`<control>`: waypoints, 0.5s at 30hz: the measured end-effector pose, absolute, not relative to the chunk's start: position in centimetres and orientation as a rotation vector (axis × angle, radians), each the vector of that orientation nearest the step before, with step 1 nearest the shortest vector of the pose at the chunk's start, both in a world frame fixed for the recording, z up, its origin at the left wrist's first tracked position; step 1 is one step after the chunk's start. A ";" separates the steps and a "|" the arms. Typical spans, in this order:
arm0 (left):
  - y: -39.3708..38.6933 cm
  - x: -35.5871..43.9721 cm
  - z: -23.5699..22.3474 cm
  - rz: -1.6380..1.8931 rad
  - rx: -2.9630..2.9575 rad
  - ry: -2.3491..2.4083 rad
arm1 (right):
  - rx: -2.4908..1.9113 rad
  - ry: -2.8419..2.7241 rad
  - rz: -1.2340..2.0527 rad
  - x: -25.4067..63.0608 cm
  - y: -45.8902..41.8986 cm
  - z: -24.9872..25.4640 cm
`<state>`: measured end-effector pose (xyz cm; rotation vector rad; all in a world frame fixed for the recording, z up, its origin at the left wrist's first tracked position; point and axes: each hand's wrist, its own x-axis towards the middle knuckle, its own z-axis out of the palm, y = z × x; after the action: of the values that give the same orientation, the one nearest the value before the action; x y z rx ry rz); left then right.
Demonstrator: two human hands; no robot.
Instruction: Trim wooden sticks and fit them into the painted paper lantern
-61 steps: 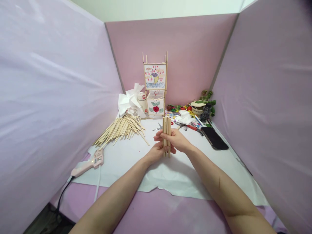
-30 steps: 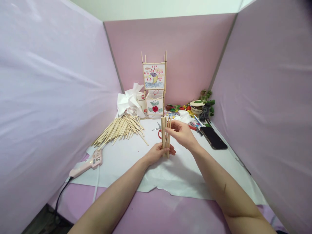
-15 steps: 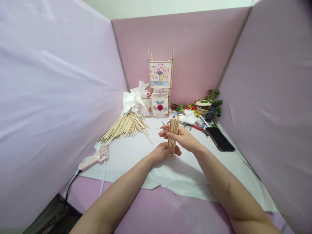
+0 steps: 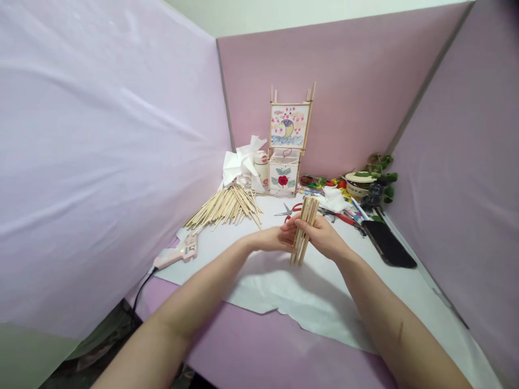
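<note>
A bundle of thin wooden sticks [image 4: 310, 208] stands slightly tilted above the white paper, its top leaning right. My right hand [image 4: 324, 236] is closed around it from the right, thumb across the front. My left hand [image 4: 272, 239] holds the bundle's left side, its fingers partly hidden by the sticks. Just behind the hands lie red-handled scissors [image 4: 288, 210]. Many more loose wooden sticks [image 4: 227, 206] are heaped to the left.
A pink glue gun [image 4: 178, 256] rests at the left edge of the white paper [image 4: 259, 289]. At the back stands a stick-framed lantern-like piece [image 4: 288, 127] with drawings. A black phone [image 4: 389, 243], pliers [image 4: 347, 218], tissue [image 4: 334, 199] and a lidded bowl [image 4: 357, 185] sit at the right.
My view has turned a little left, so the scene sits further right. My left hand has moved up from the bundle's lower end to its side. The bundle now tilts more.
</note>
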<state>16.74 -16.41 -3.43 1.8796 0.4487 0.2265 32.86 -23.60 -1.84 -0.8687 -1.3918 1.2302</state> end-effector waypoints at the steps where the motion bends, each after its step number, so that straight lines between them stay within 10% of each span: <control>1: -15.3 15.8 -2.7 0.208 1.929 0.527 | -0.844 -1.394 1.240 32.8 -23.6 -1.8; 15: -12.7 1.9 1.1 0.884 1.561 1.392 | -0.786 -1.311 1.323 32.4 -23.6 -1.5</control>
<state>1.94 -12.66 1.11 1.5609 1.3923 0.8840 32.45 -23.63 -1.50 -0.7858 -1.3106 1.3230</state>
